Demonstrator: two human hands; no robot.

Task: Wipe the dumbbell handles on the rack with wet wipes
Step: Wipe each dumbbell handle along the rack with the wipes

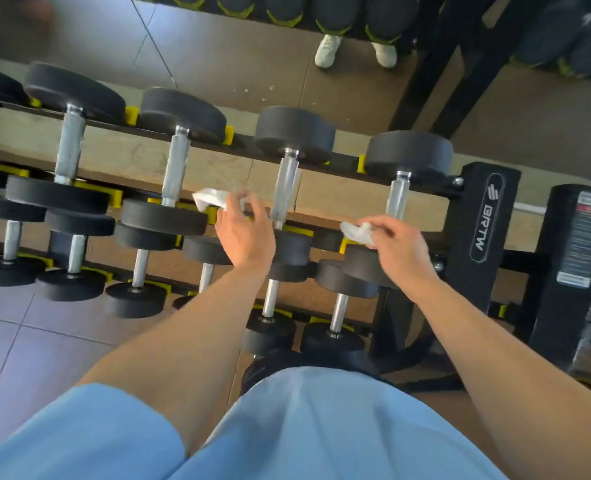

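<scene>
Light-blue shorts (217, 427) nearest. Left hand (243, 233) pinching crumpled white wet wipe (209, 199); right hand (403, 249) pinching another white wipe (356, 233). Best wrapping each around a knurled steel dumbbell handle (284, 188), sliding its full length.

A black tiered rack (484, 216) carries rows of black dumbbells (288, 161) in yellow cradles (132, 115).

Head camera (only view) looks steeply down, close over rack (488, 216).

Soft, even daylight fills the scene, with a bluish sheen on the floor tiles (17, 344). The whole frame is slightly smeared by motion blur, worst along the top edge. Wide-angle distortion bends the rack (484, 216). The steel handles (70, 143) gleam faintly.
</scene>
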